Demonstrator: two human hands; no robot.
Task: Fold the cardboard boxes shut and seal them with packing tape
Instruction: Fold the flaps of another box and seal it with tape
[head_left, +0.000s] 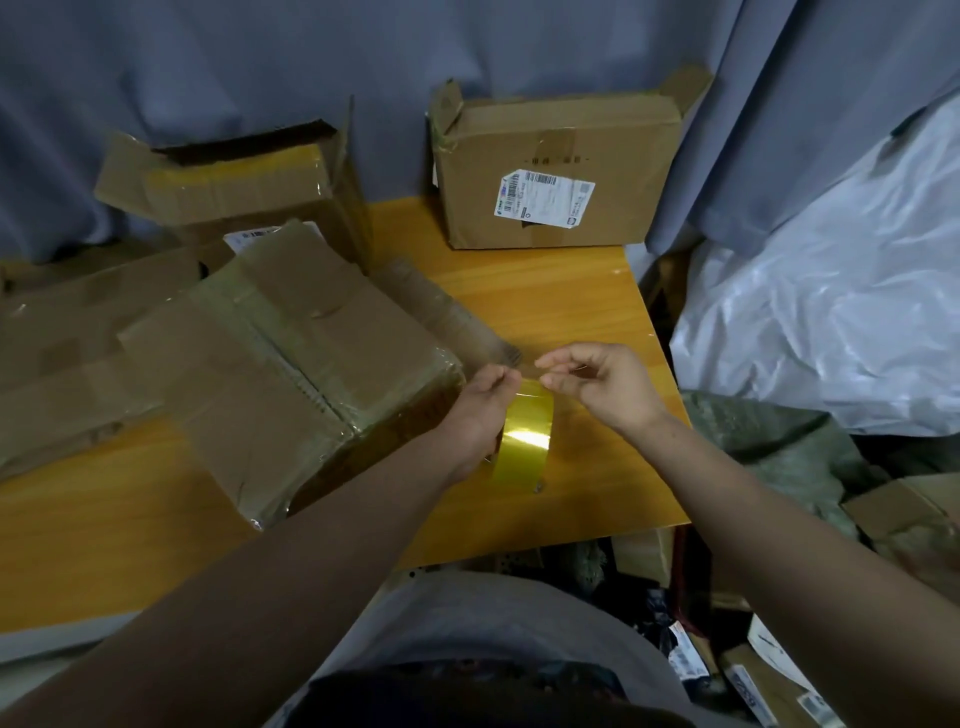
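Observation:
A roll of yellowish packing tape (524, 439) stands on edge over the wooden table, held by my left hand (480, 408), whose fingers curl round its left side. My right hand (597, 387) pinches the free end of the tape just above the roll, thumb and fingertips together. Directly left of the roll lies a closed cardboard box (291, 374), tilted, with clear tape along its seam. A second box (558, 171) with a white shipping label stands at the back, its end flaps sticking up. A third box (234, 182) at the back left has an open flap.
The wooden table (571, 301) ends just right of my right hand. Flattened cardboard (78, 353) lies at the left. A white plastic sheet (831, 312) and clutter of parcels fill the floor to the right. Grey curtain hangs behind.

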